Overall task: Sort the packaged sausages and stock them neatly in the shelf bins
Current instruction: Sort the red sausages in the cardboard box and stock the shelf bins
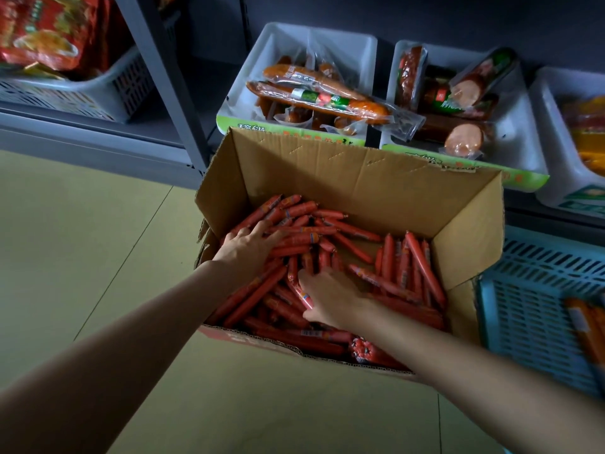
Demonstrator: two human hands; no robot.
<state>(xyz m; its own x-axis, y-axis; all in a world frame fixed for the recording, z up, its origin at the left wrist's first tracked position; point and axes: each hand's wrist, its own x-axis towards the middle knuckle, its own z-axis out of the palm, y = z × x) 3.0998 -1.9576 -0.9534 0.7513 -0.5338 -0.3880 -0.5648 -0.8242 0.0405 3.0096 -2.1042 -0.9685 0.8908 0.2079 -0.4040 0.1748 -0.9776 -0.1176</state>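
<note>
Both hands in carton, gathering loose red sausages; none lifted yet.

Left hand [244, 245] lies flat, fingers spread, on the sausage pile [314, 253] at the far-left side. Right hand [330, 298] lies palm-down nearer the middle, thumb against one stick; whether the fingers are curled round any, I cannot tell. Step, as judged: collecting a handful. Next move calls for aligning sticks parallel before lifting. Cardboard box [376, 178] stands open on the floor. On the shelf behind it, the left white bin [278, 37] holds long vacuum-packed sausages; the middle white bin [520, 145] holds thicker sliced-end ones. Blue basket [530, 296] at right contains a few orange sticks.
</note>
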